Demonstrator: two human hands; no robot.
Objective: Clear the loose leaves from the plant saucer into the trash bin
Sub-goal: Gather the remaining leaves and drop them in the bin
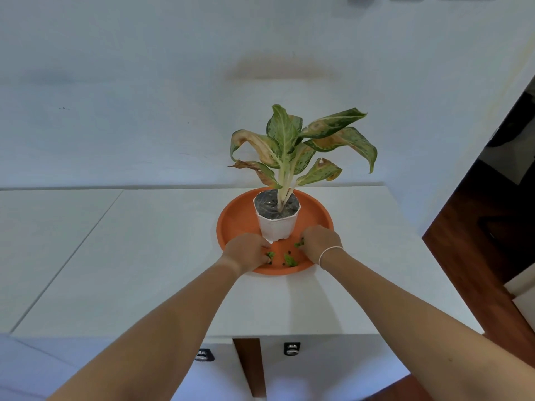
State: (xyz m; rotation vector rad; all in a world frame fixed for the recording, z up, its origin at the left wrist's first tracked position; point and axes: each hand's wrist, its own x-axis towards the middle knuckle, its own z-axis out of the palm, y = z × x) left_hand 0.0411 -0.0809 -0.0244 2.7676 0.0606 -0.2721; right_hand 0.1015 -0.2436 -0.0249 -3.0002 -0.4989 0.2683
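An orange plant saucer (234, 224) sits on a white table and carries a white pot (276, 227) with a leafy plant (292, 146). Small green loose leaves (290, 260) lie on the saucer's near part, in front of the pot. My left hand (246, 253) rests on the saucer's near left, fingers pinched on a green leaf piece (271, 254). My right hand (320, 241) is at the near right, fingers closed on another green leaf piece (299, 243). No trash bin is in view.
The white table (144, 256) runs left and towards me; its right edge drops to a dark wooden floor (477, 256). A white wall stands behind the plant. Below the table's front edge are white cabinet fronts with two dark handles (292, 348).
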